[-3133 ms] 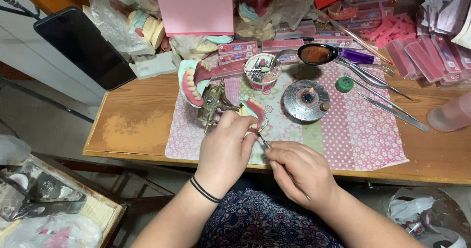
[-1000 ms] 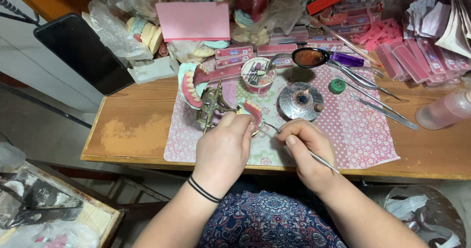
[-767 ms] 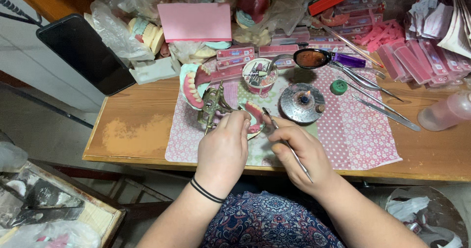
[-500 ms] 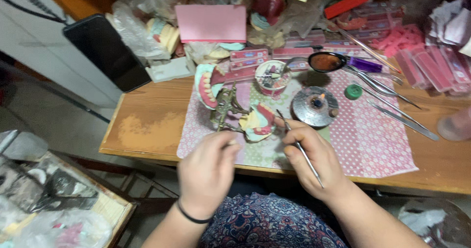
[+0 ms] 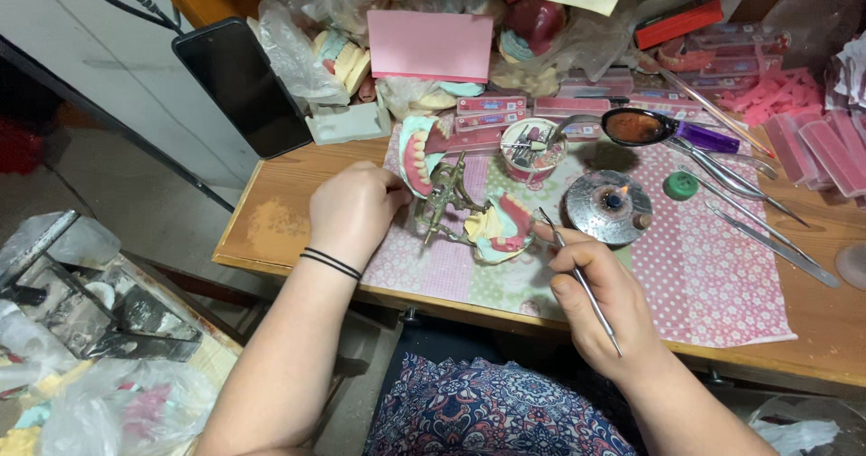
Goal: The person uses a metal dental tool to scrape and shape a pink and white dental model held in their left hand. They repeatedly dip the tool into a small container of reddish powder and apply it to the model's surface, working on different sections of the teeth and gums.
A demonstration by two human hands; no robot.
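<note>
Toward the desk's [image 5: 298, 208] left edge, the left hand [image 5: 354, 211] is curled loosely around the opened upper half of a brass-coloured dental articulator [image 5: 444, 202], its fingers against the tilted upper cast with its pink wax denture [image 5: 418, 154]; whether it truly grips or only steadies it I cannot tell. The hinge stands open, so the two halves are apart. Just right of it, near the front edge on the patterned cloth [image 5: 722, 276], sits the lower cast with its wax denture [image 5: 502, 229], teeth already set in the pink base. The right hand [image 5: 606, 304] is closed around a thin metal wax instrument [image 5: 577, 276], pen-fashion, its tip at the lower denture's right flank. Beside it a small round burner [image 5: 610, 205] shows a lit flame, so the tool can be heated. By my reading the teeth are placed and the wax is being shaped; trimming and smoothing look unfinished, and the halves have yet to be closed together.
</note>
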